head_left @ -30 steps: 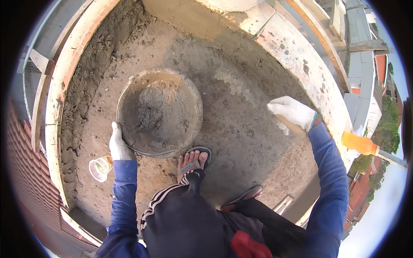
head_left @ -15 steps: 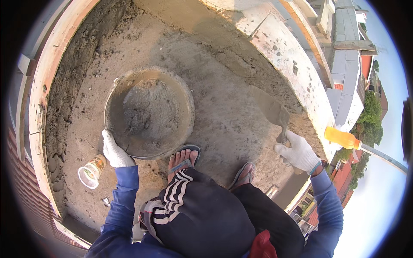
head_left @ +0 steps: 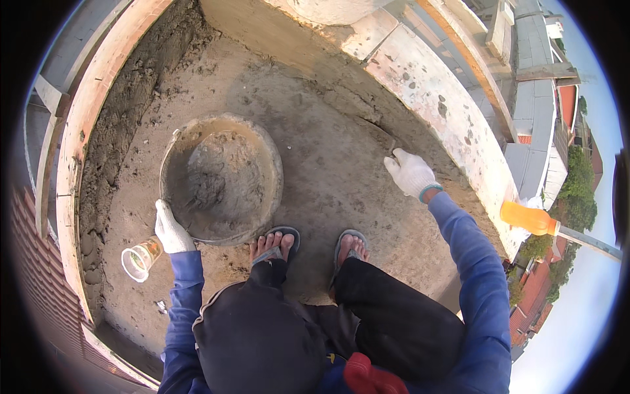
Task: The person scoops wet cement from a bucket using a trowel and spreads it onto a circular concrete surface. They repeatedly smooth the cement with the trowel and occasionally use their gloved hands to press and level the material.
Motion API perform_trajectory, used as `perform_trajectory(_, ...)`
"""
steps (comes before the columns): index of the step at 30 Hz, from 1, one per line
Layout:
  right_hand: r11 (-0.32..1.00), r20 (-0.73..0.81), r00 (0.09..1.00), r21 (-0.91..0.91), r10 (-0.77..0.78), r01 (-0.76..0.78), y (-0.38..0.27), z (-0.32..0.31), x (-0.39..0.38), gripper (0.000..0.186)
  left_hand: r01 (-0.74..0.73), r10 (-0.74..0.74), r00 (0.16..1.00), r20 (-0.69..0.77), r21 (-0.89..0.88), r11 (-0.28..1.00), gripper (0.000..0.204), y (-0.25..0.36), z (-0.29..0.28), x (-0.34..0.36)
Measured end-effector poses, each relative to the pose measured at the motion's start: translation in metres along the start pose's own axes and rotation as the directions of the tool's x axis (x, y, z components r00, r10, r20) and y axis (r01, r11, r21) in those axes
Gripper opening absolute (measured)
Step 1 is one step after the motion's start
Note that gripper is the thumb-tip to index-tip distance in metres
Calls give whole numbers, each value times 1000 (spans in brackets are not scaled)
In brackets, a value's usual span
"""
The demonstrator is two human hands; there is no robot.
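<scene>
Left hand (head_left: 172,230), white-gloved, arm reaching down, fingers clamped on the near rim of the round mortar pan (head_left: 221,177) on the sandy floor (head_left: 328,164). Pan holds wet grey mortar. Right hand (head_left: 410,172), gloved, stretched forward, fingers closed around a trowel handle (head_left: 392,150). Plastic cup (head_left: 139,258) lies just left of the left hand.

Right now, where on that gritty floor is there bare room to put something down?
The widest bare patch lies between the mortar pan and the right hand, ahead of the feet. Another lies beyond the pan, toward the far wall. It is crowded at the left hand, between the pan's rim and the plastic cup.
</scene>
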State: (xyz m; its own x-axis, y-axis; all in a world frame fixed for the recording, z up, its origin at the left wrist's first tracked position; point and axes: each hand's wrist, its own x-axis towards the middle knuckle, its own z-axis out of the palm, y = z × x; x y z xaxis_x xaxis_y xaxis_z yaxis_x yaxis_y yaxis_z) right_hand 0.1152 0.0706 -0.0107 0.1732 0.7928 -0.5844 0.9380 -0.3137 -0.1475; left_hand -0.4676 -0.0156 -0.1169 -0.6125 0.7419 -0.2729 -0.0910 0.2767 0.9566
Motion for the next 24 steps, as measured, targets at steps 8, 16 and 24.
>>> perform_trajectory(8, 959, -95, 995, 277, -34, 59, 28, -35, -74, 43, -107, 82, 994, 73, 485, 868, 71, 137, -37, -61)
perform_trajectory(16, 954, -311, 935, 183, -172, 236, 47, 0, -108, 33, -595, 433, 790, 434, 374, 712, 83, 363, 66, -166)
perform_trajectory(24, 975, -202, 961, 80, -188, 208, -36, 72, 35, 40, -927, -235, 19, 972, 105, 359, 61, 337, 169, -240)
